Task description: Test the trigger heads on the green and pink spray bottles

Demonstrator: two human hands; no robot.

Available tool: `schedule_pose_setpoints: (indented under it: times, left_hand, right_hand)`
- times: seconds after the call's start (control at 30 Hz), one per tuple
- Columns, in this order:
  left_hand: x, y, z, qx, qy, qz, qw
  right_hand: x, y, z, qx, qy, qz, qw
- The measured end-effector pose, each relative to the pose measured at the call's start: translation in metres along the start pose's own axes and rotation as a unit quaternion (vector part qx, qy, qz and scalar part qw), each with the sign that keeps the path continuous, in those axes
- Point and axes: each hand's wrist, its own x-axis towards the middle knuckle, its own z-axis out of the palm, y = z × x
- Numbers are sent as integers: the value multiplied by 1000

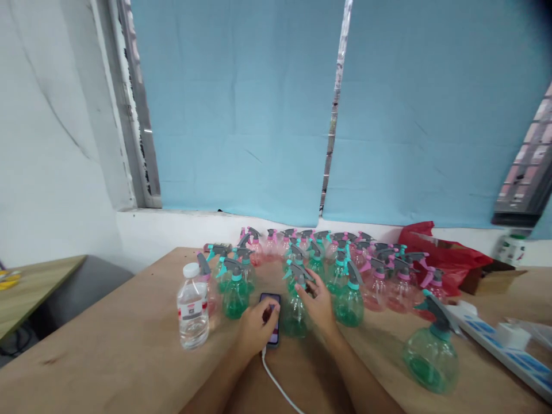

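My left hand point(257, 328) rests on a dark phone point(271, 317) lying flat on the wooden table point(129, 351), fingers curled over its screen. A white cable point(280, 388) runs from the phone toward me. My right hand point(318, 300) hovers with spread fingers against a green spray bottle point(295, 307) with a grey and teal trigger head. It holds nothing. Several green and pink spray bottles point(345, 270) crowd the table behind both hands.
A clear water bottle point(192, 307) with a white cap stands left of the phone. A lone green spray bottle point(432, 348) stands at right, beside a white power strip point(502, 345). A red bag point(440, 253) lies by the wall under blue blinds.
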Motion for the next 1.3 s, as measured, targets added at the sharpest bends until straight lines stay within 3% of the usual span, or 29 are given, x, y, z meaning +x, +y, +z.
schedule_pose_setpoints:
  times: [0.23,0.4,0.47,0.67,1.07,1.3]
  left_hand:
    - [1,-4,4,-17,3,-16,1000]
    - [1,-4,4,-2,-6,-12,1000]
    - [1,-2,4,0,-7,-14,1000]
    - [3,0,4,3,-15,-20,1000]
    - [2,0,5,32,-31,-23,999]
    - [3,-2,6,28,-41,-24,999]
  right_hand:
    - [2,-7,-9,17,-87,-10,996]
    - [-1,-20,-11,43,-240,37,969]
    - [-2,-28,-6,59,-271,47,959]
    - [-3,-41,4,92,-285,75,951]
    - [0,-41,4,143,-265,94,949]
    - [1,-48,1,132,-314,99,935]
